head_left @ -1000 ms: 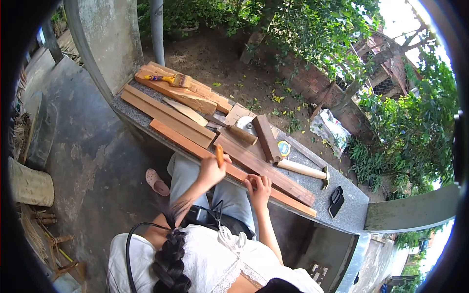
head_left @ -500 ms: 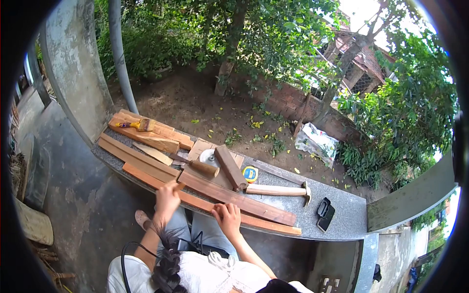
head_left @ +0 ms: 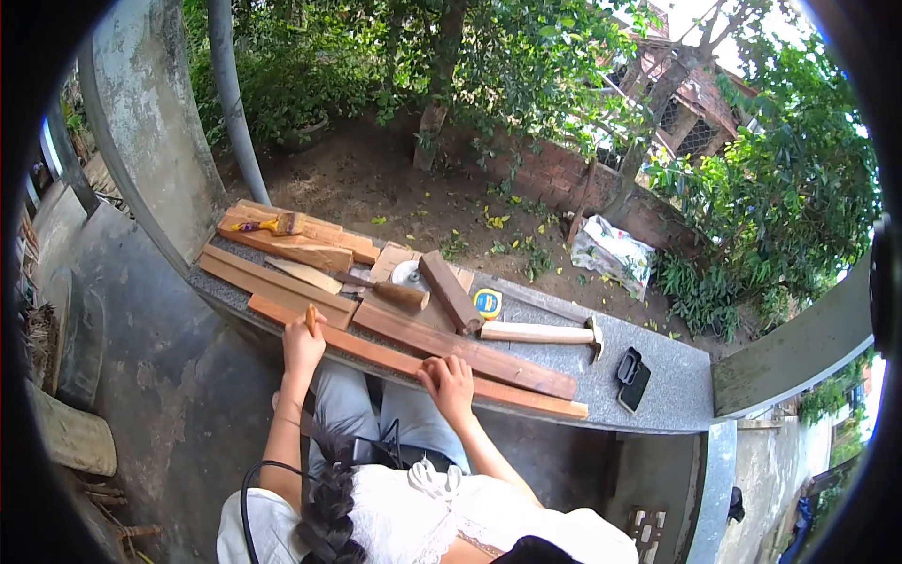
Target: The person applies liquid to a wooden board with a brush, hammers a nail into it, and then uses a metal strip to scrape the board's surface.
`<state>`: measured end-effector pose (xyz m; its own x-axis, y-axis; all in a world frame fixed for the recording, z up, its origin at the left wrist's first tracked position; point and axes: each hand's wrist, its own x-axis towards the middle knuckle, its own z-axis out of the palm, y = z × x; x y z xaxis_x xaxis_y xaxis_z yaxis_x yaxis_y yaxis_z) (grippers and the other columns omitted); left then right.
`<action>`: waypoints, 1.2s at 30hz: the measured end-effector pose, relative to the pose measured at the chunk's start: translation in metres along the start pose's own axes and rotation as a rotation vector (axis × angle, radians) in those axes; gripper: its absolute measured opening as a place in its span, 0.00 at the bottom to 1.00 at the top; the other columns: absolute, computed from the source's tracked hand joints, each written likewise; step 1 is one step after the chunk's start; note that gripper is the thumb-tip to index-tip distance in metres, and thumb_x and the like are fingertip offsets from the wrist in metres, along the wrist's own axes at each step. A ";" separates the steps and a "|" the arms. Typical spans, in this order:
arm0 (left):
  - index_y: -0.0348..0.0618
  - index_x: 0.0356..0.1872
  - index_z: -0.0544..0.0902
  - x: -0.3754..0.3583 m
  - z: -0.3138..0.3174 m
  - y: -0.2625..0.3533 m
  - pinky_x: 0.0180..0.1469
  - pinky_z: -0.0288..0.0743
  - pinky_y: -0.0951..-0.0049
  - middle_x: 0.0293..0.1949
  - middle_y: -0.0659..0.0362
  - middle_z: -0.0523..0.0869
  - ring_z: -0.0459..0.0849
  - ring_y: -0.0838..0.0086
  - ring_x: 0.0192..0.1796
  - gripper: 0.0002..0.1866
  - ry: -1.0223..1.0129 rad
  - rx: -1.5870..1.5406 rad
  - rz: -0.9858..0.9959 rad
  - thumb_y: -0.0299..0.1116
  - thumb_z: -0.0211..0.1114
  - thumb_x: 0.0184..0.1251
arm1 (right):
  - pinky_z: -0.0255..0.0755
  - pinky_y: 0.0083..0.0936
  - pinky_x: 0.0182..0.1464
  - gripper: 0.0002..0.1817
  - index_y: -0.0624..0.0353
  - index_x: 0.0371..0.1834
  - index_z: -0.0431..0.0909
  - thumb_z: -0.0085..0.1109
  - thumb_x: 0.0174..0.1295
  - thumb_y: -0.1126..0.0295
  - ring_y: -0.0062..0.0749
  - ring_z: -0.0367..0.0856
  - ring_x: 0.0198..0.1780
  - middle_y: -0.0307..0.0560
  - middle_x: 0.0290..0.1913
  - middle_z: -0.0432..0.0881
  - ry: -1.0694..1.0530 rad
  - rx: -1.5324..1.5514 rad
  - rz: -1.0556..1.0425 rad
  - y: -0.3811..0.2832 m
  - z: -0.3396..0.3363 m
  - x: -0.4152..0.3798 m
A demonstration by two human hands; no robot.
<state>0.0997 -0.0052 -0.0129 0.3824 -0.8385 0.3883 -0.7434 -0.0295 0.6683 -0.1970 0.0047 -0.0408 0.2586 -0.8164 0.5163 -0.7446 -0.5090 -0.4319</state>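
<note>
My left hand (head_left: pixel 303 350) is closed around a short orange-brown stick (head_left: pixel 312 320), pencil-like, its upper end showing above the fingers. It is over the near edge of a long reddish wooden strip (head_left: pixel 376 354) along the front of the stone ledge. My right hand (head_left: pixel 449 387) grips that strip farther right, fingers bent over its top. Just behind the strip lies a wider, darker wooden board (head_left: pixel 470 352). A brown grooved board (head_left: pixel 272 286) lies beyond my left hand.
On the ledge (head_left: pixel 676 385) lie a hammer (head_left: pixel 536 333), a tape measure (head_left: pixel 488 303), a black open case (head_left: pixel 633 380), a dark wooden block (head_left: pixel 450 291), a wooden-handled tool (head_left: pixel 402 295) and a paintbrush (head_left: pixel 282 224) on stacked wood. A concrete pillar (head_left: pixel 150 113) rises at left.
My left hand has moved left and turned, so the stick now points up instead of right along the wood. My right hand stays on the strip. The view has shifted slightly.
</note>
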 end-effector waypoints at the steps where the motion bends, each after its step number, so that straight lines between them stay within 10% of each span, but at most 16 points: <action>1: 0.44 0.31 0.85 -0.001 0.000 0.004 0.39 0.79 0.55 0.30 0.50 0.87 0.86 0.50 0.37 0.07 0.017 0.007 -0.001 0.26 0.58 0.61 | 0.68 0.35 0.46 0.13 0.51 0.40 0.80 0.68 0.55 0.59 0.40 0.74 0.43 0.43 0.36 0.74 0.009 0.001 -0.006 0.001 0.001 0.000; 10: 0.43 0.33 0.86 -0.056 0.072 0.110 0.44 0.80 0.62 0.37 0.52 0.89 0.88 0.56 0.42 0.05 -0.485 -0.301 0.053 0.29 0.63 0.59 | 0.67 0.35 0.46 0.14 0.51 0.40 0.80 0.68 0.55 0.59 0.40 0.74 0.43 0.43 0.36 0.74 -0.009 -0.027 0.019 -0.003 0.001 -0.001; 22: 0.43 0.32 0.85 -0.002 -0.026 -0.017 0.39 0.81 0.59 0.34 0.52 0.88 0.87 0.53 0.39 0.04 0.116 0.074 -0.061 0.25 0.62 0.60 | 0.68 0.34 0.48 0.14 0.51 0.40 0.81 0.70 0.54 0.60 0.38 0.75 0.44 0.41 0.37 0.76 -0.038 0.010 0.105 -0.009 -0.003 0.005; 31: 0.44 0.36 0.84 -0.062 0.051 0.096 0.43 0.82 0.60 0.42 0.51 0.88 0.87 0.55 0.41 0.06 -0.370 -0.302 0.057 0.24 0.62 0.59 | 0.67 0.34 0.45 0.13 0.48 0.40 0.82 0.72 0.53 0.61 0.37 0.75 0.42 0.40 0.36 0.75 -0.047 -0.011 0.050 -0.002 0.004 0.003; 36: 0.41 0.35 0.86 -0.032 0.031 0.051 0.44 0.80 0.72 0.42 0.51 0.90 0.89 0.65 0.43 0.04 -0.355 -0.384 -0.034 0.24 0.66 0.61 | 0.67 0.33 0.46 0.13 0.48 0.41 0.82 0.71 0.54 0.60 0.37 0.74 0.42 0.40 0.38 0.76 -0.065 -0.034 0.048 0.000 0.004 0.004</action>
<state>0.0323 0.0034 -0.0106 0.1436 -0.9753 0.1680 -0.4538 0.0860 0.8870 -0.1935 0.0005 -0.0423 0.2602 -0.8563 0.4462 -0.7772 -0.4599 -0.4294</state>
